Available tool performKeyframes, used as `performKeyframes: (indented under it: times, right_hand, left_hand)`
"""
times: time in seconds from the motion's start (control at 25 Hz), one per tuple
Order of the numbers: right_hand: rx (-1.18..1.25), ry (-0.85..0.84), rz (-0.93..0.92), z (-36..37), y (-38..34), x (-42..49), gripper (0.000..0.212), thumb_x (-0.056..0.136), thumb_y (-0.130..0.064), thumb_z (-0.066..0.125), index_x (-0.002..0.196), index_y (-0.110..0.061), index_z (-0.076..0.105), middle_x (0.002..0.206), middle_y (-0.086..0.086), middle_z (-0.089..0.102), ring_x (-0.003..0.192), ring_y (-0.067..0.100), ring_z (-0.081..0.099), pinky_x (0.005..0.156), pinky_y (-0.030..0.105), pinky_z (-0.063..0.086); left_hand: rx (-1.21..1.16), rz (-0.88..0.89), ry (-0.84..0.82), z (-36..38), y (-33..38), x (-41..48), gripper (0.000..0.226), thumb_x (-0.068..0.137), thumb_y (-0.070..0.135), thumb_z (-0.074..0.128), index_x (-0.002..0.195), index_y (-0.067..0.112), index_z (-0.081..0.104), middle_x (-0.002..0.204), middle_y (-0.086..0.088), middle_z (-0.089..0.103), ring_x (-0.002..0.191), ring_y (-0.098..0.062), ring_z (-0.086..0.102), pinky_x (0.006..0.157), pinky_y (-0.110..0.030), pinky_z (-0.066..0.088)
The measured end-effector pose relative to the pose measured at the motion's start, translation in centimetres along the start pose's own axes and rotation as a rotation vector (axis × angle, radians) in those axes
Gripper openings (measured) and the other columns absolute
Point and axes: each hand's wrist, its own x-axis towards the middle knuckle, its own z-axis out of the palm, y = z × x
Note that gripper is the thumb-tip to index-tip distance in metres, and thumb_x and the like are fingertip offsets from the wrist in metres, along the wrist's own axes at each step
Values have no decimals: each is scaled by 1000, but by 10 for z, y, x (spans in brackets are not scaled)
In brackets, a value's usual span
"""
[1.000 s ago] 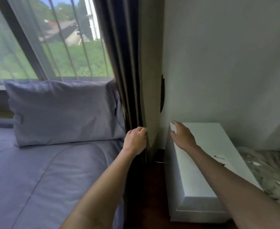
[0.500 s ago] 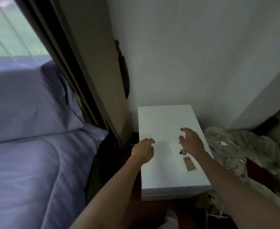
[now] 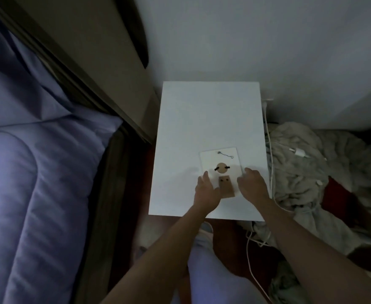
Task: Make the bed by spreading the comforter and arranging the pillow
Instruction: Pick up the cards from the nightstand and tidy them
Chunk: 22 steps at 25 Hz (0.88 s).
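The lavender comforter (image 3: 26,205) lies spread over the bed at the left. The matching pillow (image 3: 11,93) stands at its head, partly cut off by the frame. My left hand (image 3: 205,191) and my right hand (image 3: 252,187) hover over a white nightstand (image 3: 206,119), well right of the bed. Both hands have fingers apart and hold nothing. Between them lies a white card (image 3: 220,159) with a tan disc and a brown tag on it.
A dark curtain (image 3: 55,51) hangs between the bed and the nightstand. A crumpled beige blanket (image 3: 307,172) with a white charger cable (image 3: 268,150) lies on the floor at the right. The white wall (image 3: 268,40) is behind.
The view has swung right and down from the pillow and window to the nightstand. Both hands left the curtain and nightstand corner and now flank the card.
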Motion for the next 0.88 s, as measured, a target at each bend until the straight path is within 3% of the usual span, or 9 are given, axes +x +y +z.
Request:
performKeyframes:
  times: [0.08, 0.2, 0.32, 0.48, 0.56, 0.64, 0.8, 0.88]
  right_hand:
    - [39, -16, -9, 6, 3, -1, 15, 89, -17, 48, 96, -4, 49, 108, 19, 55, 95, 33, 54, 74, 31, 36]
    - [119, -48, -19, 10, 3, -2, 22, 89, -19, 49, 101, -1, 54, 102, 15, 57, 91, 30, 55, 73, 30, 38]
    - [322, -85, 63, 5, 2, -4, 14, 87, -16, 53, 86, -2, 52, 86, 12, 55, 77, 24, 51, 60, 30, 35]
    - [660, -160, 190, 3, 0, -9, 21, 86, -10, 56, 94, 8, 61, 92, 30, 59, 78, 24, 50, 71, 32, 37]
    - [786, -166, 184, -1, -19, -17, 18, 87, -2, 49, 82, -2, 67, 104, 33, 63, 81, 25, 52, 73, 36, 39]
    - [848, -167, 121, -14, -49, -26, 32, 89, 3, 45, 77, -16, 67, 108, 28, 66, 84, 27, 56, 75, 36, 43]
    - [945, -172, -151, -67, -121, -45, 34, 89, 7, 46, 88, -20, 66, 104, 15, 68, 93, 28, 61, 87, 42, 49]
    - [973, -150, -300, -100, -159, -52, 31, 89, 6, 51, 95, -21, 65, 106, 12, 68, 98, 29, 63, 93, 45, 49]
  left_hand:
    - [-80, -75, 43, 10, 6, 4, 67, 90, 24, 54, 146, 10, 20, 139, -13, 40, 126, -33, 44, 103, -44, 42]
    - [-191, -177, 78, 18, 13, 7, 69, 90, 33, 54, 146, 10, 20, 140, -12, 43, 126, -32, 47, 102, -43, 44]
    - [-327, -291, 122, 13, 13, 9, 63, 89, 31, 55, 141, 8, 29, 135, -12, 49, 121, -30, 51, 98, -37, 47]
    - [-397, -355, 122, -6, -9, 17, 47, 93, 27, 49, 132, 3, 44, 132, -14, 49, 112, -31, 54, 81, -31, 45]
    - [-454, -334, 142, -23, -10, 17, 40, 93, 17, 39, 130, 6, 49, 131, -16, 49, 103, -29, 55, 73, -31, 49]
    - [-550, -296, 198, -49, -1, 11, 41, 91, 12, 36, 130, 10, 48, 130, -13, 49, 105, -28, 55, 78, -33, 49]
    - [-883, -47, 248, -131, 42, -15, 33, 93, 8, 42, 125, 16, 41, 119, -8, 54, 108, -27, 55, 88, -45, 53]
    - [-930, 122, 263, -180, 68, -27, 33, 97, 11, 46, 128, 17, 37, 122, -8, 53, 107, -26, 56, 89, -47, 53]
